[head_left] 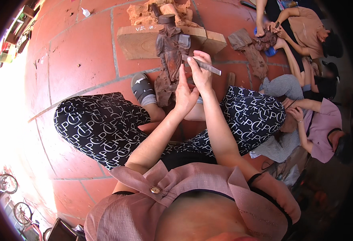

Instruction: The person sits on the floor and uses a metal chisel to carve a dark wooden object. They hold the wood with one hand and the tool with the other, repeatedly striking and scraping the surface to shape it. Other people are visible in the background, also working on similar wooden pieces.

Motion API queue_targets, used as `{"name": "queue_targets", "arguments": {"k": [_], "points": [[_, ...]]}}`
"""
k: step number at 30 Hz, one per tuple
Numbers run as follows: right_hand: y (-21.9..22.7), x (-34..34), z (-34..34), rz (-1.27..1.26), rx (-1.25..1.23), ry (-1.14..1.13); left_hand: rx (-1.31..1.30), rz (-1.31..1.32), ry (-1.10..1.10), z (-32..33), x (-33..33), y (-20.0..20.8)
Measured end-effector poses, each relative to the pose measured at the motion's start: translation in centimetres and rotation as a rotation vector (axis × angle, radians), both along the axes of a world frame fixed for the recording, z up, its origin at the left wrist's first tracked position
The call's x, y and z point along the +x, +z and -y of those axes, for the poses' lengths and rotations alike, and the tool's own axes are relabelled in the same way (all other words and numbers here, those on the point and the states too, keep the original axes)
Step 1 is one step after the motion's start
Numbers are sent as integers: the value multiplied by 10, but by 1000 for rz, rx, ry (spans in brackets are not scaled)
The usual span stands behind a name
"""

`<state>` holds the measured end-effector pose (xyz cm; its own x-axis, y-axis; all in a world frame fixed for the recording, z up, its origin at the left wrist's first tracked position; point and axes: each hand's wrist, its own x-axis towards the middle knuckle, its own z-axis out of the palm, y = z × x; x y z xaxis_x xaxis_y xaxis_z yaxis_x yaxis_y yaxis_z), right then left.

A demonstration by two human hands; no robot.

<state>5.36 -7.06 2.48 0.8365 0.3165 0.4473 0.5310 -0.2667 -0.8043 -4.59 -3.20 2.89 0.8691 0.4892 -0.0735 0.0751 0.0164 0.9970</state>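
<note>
A dark brown carved wooden figure [167,60] with a flat-topped hat stands between my feet, its upper part against a pale wooden block. In my right hand [202,76] is a flat grey metal blade [207,66], gripped between thumb and fingers. One end of the blade reaches the figure's side; the other sticks out to the right. My left hand [185,95] is at the figure's lower front, its index finger stretched up along the carving. The other left fingers are partly hidden, and no tool shows in that hand.
The pale wooden block [138,42] lies across the red tiled floor [82,56], with an orange-brown rough wood piece [140,14] behind it. A small white bottle [85,12] lies far left. At right are carved wood [253,60] and co-workers, one in a pink shirt [325,128].
</note>
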Motion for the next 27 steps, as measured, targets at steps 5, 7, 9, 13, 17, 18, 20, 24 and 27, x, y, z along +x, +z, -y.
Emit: {"name": "queue_targets", "arguments": {"k": [5,7,9,13,17,18,20,24,27], "points": [[7,1,-10,-1,-74,2,177,71,45,-11,14,-6],[5,5,-11,-142,18,19,39,70,-62,-20,18,-16],[2,8,-9,-233,118,44,-88,148,-132,-22,19,-18],[-1,7,-9,-262,115,41,-161,154,-135,-20,18,-15],[2,7,-15,-227,65,40,-124,184,-113,-21,19,-19],[0,11,-12,-306,128,44,-180,172,-144,-22,20,-17],[-1,16,-10,-467,259,57,-285,145,-205,-24,21,-10],[0,10,-15,-345,146,57,-145,162,-110,-18,16,-10],[4,14,-12,-258,78,62,-197,165,-158,-24,18,-11]]}}
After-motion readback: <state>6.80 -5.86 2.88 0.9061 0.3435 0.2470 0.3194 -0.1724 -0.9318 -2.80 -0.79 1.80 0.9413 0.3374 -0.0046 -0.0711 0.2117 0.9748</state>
